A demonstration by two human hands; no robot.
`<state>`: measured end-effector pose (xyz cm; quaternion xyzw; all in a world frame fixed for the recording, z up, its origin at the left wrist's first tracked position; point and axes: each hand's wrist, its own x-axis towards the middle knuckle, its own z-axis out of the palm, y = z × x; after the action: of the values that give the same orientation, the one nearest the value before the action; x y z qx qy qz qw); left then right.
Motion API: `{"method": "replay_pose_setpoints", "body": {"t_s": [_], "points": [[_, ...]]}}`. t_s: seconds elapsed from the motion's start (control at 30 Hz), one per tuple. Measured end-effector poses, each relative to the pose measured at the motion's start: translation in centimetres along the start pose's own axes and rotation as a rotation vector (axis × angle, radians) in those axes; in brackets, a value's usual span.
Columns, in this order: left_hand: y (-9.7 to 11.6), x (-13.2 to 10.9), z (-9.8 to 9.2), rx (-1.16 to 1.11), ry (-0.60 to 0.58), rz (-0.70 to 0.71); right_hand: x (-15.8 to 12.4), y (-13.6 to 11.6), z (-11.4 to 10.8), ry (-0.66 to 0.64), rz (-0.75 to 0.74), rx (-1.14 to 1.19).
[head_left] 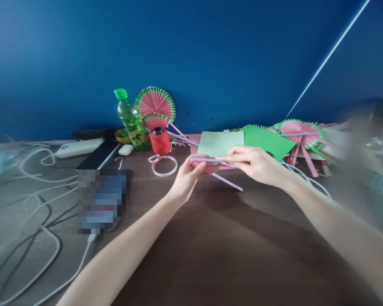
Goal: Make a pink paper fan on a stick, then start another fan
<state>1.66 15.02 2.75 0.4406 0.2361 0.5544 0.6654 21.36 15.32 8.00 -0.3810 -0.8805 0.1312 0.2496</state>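
My left hand (187,177) and my right hand (254,163) meet above the brown table (230,246), both closed on a folded pink and lilac paper piece (210,162). The left pinches its left end; the right's fingers lie pressed along its top edge. A thin lilac strip (230,182) slants down from the piece toward the table. Just behind the hands lie a pale green sheet (221,143) and a bright green sheet (268,141).
A red thread spool (160,141), green bottle (131,120), upright pink-and-green paper fan (155,107) and a tape ring (164,165) stand at the back. More fans (298,132) lie at right. A phone (102,199) and white cables (35,238) cover the left.
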Motion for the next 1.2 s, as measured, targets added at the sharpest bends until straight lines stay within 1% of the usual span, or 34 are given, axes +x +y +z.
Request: {"method": "replay_pose_setpoints", "body": {"t_s": [0.33, 0.73, 0.87, 1.0, 1.1, 1.2], "points": [[0.3, 0.1, -0.2, 0.021, -0.010, -0.007, 0.0, 0.2, 0.3, -0.015, -0.002, 0.039], [0.7, 0.2, -0.4, 0.042, -0.039, 0.012, 0.0, 0.0, 1.0, 0.001, -0.031, 0.059], [0.8, 0.3, -0.4, 0.032, -0.009, -0.006, 0.0, 0.1, 1.3, -0.005, -0.029, 0.059], [0.8, 0.4, -0.3, 0.025, 0.072, -0.040, 0.0, 0.2, 1.8, -0.006, -0.059, 0.051], [0.7, 0.4, -0.1, 0.043, 0.115, -0.059, 0.1, 0.1, 2.2, 0.051, -0.093, -0.011], [0.6, 0.5, 0.1, 0.023, 0.129, -0.073, 0.0, -0.5, 2.8, 0.139, -0.084, -0.037]]}}
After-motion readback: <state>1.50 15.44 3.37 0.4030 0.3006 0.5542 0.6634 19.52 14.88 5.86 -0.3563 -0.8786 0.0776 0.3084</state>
